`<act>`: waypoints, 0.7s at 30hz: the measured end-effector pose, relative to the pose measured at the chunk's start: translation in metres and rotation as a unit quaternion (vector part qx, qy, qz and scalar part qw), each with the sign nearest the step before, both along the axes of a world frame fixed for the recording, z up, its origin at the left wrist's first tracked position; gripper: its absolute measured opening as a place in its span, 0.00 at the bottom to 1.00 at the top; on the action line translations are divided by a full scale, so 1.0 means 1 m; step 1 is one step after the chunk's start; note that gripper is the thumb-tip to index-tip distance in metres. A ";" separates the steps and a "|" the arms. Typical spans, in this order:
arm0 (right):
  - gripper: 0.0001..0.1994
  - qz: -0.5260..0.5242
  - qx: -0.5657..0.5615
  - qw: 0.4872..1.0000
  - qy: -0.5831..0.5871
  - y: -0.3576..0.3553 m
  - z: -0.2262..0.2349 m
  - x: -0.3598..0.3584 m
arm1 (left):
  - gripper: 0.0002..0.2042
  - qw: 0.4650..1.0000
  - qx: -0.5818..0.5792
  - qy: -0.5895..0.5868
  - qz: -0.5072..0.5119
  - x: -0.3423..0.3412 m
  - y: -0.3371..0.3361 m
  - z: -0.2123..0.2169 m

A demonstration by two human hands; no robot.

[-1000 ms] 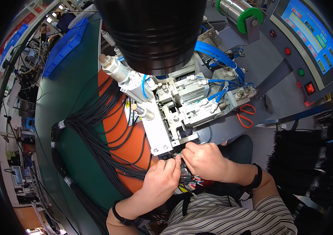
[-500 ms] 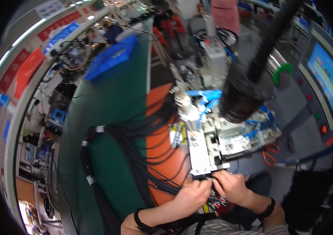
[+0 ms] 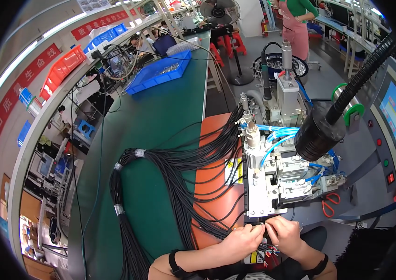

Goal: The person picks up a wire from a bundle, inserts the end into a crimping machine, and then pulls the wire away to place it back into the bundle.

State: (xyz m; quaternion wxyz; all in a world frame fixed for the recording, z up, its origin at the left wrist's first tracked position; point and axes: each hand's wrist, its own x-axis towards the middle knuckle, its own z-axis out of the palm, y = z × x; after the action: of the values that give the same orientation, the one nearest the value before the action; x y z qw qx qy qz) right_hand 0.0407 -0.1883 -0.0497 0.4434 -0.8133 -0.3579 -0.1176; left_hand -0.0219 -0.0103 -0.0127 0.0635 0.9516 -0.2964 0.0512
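Note:
My left hand (image 3: 244,241) is closed in a pinch at the front edge of a metal bench machine (image 3: 259,186), apparently on a black cable whose end is hidden by the fingers. Close beside it, my right hand (image 3: 285,235) has its fingertips pinched together; whatever they hold is too small to make out. A thick bundle of black cables (image 3: 165,172) loops over the table and fans out toward the hands. Below and between my hands, stripped cable ends with red, white and other coloured wires (image 3: 271,253) stick out.
An orange mat (image 3: 214,186) lies on the green table (image 3: 137,121). A black flexible duct with a wide nozzle (image 3: 319,133) hangs over the machine. Red-handled scissors (image 3: 331,204) lie to the right, near a control screen (image 3: 393,116). A blue tray (image 3: 160,72) stands farther back.
The view has shifted, so machine, cables and table appear farther right and lower, and the picture is sharper. Both hands stay pinched together at the machine's front edge.

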 end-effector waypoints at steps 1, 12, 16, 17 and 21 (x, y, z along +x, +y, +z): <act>0.04 -0.002 -0.011 1.000 0.002 -0.001 0.002 0.000 | 0.25 1.000 0.000 0.006 -0.005 0.001 -0.001 0.001; 0.04 0.037 -0.073 0.993 0.082 -0.005 -0.009 0.021 | 0.25 0.999 0.014 0.032 -0.003 0.016 0.004 0.013; 0.04 0.066 0.092 0.932 0.344 -0.004 -0.019 0.020 | 0.27 1.000 -0.009 0.024 0.005 0.017 0.009 0.009; 0.05 0.078 0.152 0.873 0.457 -0.003 -0.021 0.017 | 0.27 1.000 -0.005 0.019 0.012 0.014 0.010 0.008; 0.07 0.063 0.063 0.933 0.349 -0.003 -0.035 0.007 | 0.22 0.999 -0.002 0.028 0.028 0.004 0.013 0.009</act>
State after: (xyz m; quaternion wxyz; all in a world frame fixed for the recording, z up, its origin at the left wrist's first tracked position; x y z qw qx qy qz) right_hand 0.0478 -0.1908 -0.0845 0.5971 -0.7493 -0.2227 0.1800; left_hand -0.0182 0.0026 -0.0038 0.0718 0.9604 -0.2679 0.0267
